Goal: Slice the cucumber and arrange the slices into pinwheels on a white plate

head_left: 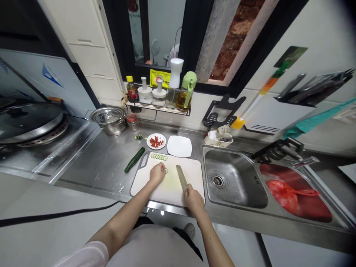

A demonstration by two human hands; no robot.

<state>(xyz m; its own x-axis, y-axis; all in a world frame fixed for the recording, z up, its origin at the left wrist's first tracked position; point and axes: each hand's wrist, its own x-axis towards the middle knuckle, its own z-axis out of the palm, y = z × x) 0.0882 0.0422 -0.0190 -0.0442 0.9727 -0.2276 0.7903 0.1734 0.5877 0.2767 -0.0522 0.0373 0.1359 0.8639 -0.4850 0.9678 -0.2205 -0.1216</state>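
My left hand (pixel 158 173) is closed over the white cutting board (pixel 172 196), its fingertips pinching a thin cucumber slice (pixel 166 170). In my right hand (pixel 193 200) is a kitchen knife (pixel 181 177), gripped by its handle, with the blade angled away from me above the board. A row of overlapping cucumber slices (pixel 159 157) lies along the board's far left edge. Left of the board, a whole cucumber (pixel 134 160) rests on the steel counter. Beyond the board stand a white plate of chopped red pieces (pixel 156 137) and a square white plate (pixel 179 146).
Cucumber scraps (pixel 138 137) lie near the round plate. A lidded steel pot (pixel 109 120) stands at the back left. The sink (pixel 236 181) adjoins the board on the right, with a red bag (pixel 283 194) in its second basin. A rack (pixel 158 107) holds seasonings.
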